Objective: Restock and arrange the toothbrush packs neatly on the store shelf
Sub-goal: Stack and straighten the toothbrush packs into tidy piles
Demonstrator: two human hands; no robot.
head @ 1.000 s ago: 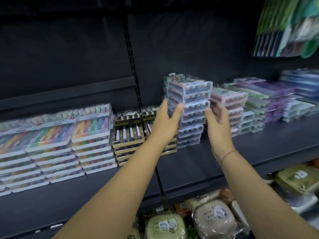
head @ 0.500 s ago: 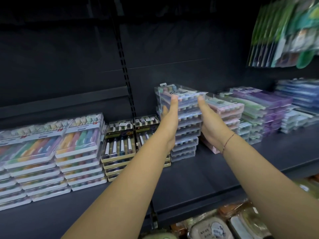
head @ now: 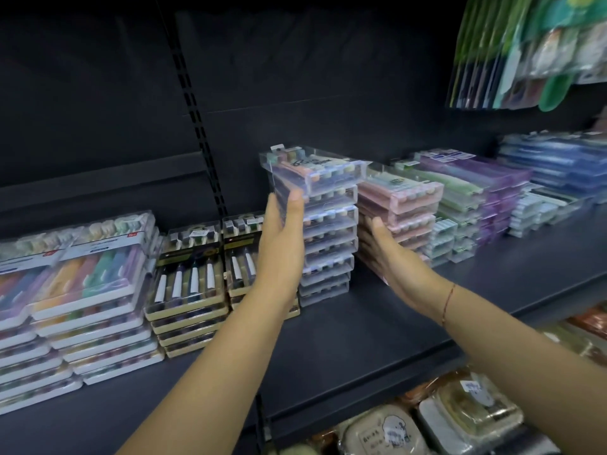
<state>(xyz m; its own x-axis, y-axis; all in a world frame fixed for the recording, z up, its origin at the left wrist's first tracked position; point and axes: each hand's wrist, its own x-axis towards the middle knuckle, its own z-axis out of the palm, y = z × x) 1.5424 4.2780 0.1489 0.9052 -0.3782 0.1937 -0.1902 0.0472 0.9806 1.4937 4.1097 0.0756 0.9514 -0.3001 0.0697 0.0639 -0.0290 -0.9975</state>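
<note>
Two flat, straight-fingered hands: left hand (head: 282, 254) presses the clear boxy stack (head: 328, 244); right hand (head: 391, 261) lies by pink packs (head: 400, 205) beside it.

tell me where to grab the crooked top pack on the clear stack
Probably its long sides near the front, reaching in from the front: the top pack sits twisted on the clear stack, left front corner overhanging, and the pink stack beside it stands lower, so both sides are free.

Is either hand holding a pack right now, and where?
Nothing gripped: left hand flat against the clear stack on its left side; right hand, fingers straight, at the pink stack.
</note>
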